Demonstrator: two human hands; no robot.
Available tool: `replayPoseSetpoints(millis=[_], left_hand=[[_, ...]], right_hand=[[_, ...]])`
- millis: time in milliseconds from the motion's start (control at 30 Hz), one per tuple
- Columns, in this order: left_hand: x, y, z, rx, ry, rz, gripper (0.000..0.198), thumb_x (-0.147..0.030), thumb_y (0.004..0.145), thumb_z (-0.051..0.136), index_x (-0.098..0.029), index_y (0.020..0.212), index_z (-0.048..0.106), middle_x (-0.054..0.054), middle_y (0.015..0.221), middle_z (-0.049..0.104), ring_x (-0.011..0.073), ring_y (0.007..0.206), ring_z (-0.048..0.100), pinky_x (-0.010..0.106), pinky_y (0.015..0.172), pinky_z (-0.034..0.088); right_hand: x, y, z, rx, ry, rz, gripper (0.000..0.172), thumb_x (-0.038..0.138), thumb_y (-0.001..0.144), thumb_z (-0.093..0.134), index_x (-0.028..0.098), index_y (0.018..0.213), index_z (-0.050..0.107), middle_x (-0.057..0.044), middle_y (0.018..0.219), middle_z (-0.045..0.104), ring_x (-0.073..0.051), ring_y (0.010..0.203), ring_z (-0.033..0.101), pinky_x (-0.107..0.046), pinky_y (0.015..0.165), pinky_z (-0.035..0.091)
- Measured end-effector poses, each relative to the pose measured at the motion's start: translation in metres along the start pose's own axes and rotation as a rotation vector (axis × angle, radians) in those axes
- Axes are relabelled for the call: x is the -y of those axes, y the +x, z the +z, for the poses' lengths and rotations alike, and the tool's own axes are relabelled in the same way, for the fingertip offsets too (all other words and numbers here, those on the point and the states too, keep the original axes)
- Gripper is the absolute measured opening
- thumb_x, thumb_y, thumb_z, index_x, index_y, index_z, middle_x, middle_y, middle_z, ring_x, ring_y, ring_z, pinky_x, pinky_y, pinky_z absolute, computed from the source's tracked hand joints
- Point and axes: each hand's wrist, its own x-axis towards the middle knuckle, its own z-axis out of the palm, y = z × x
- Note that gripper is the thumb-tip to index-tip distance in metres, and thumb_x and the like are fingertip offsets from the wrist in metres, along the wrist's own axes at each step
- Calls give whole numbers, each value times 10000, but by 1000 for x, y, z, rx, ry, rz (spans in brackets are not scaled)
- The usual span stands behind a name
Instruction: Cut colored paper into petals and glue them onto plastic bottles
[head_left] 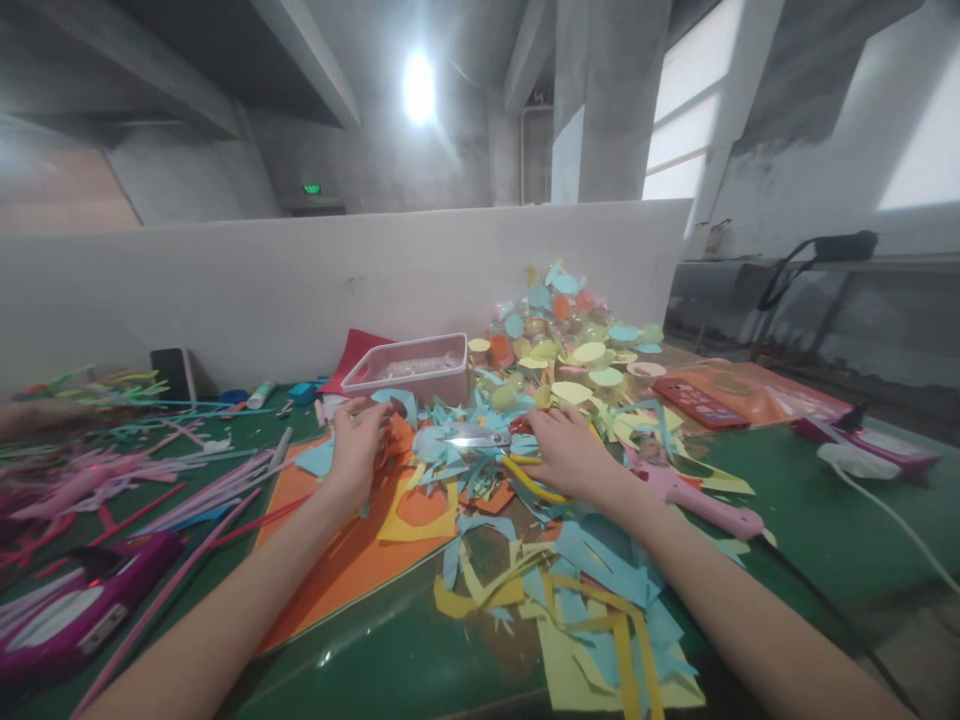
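Note:
My right hand [570, 450] grips a pair of scissors [480, 437] by its handles. The metal blades point left over a heap of paper scraps, and a yellow handle loop shows below my fingers. On the left, my left hand [356, 450] is bent over the scraps with its fingers apart, beside a crumpled orange paper piece [400, 436]. A light blue paper piece [397, 402] lies near its fingertips. Under that hand spreads an orange sheet [322, 580], with a yellow sheet with a round hole [390, 525] on top.
Behind the scraps stands a pink plastic bin [409, 385]. A pile of paper discs and clear cups [562, 325] rises at back right. A pink glue gun [701, 505] with a cord lies right of my wrist. Pipe cleaners [195, 500] and another person's blurred hand [30, 420] are at left.

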Motion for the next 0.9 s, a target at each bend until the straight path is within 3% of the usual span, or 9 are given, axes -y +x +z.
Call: replayPoseSetpoints(millis=[100,233,367,467,600,733,900], left_hand=[[0,0,1,-65,217,203,430,-342,771,676,-261,1107,419,27,1018,629,171,865,623,307,740,499],[-2,-9,4,140,632,620,290,-385,877,578,-222,1111,521,72,1085,608,237,1015,575,405,898,478],[2,-18,6,297,963,751,466,-502,860,632,-188,1192,541,113,1163,607,300,1087,527,457,943,448],[8,-17,5,381,1159,815,388,-496,858,646,-186,1088,604,102,1079,630,301,990,533,451,894,448],[16,-11,2,409,1200,858,255,-420,896,629,-187,997,621,81,969,640,276,899,544,410,806,464],[17,-10,4,349,1080,1015,260,-351,911,628,-180,1105,603,97,1056,634,272,954,562,411,844,486],[8,-17,8,349,980,1156,302,-310,941,595,-195,1220,574,108,1121,619,274,1043,568,419,904,500]], right_hand=[[0,0,0,2,-12,21,406,512,905,630,138,1058,588,-140,1028,707,-328,1032,623,-444,938,388],[0,1,-3,18,-21,55,398,510,908,614,138,1047,586,-155,1029,715,-333,1032,627,-447,943,381],[2,1,-9,97,5,139,423,564,926,562,151,1012,585,-155,1014,730,-338,1026,642,-446,932,389],[4,1,-14,147,22,186,439,591,930,539,161,1009,577,-156,1028,735,-333,990,665,-432,896,405],[7,1,-19,188,63,221,469,635,936,485,174,961,563,-135,929,735,-323,902,679,-383,776,416],[8,2,-22,215,197,277,463,662,922,476,204,904,533,-98,836,710,-273,785,662,-316,626,365],[7,1,-22,223,371,317,462,687,882,505,227,831,486,-66,817,688,-219,703,611,-287,569,341]])
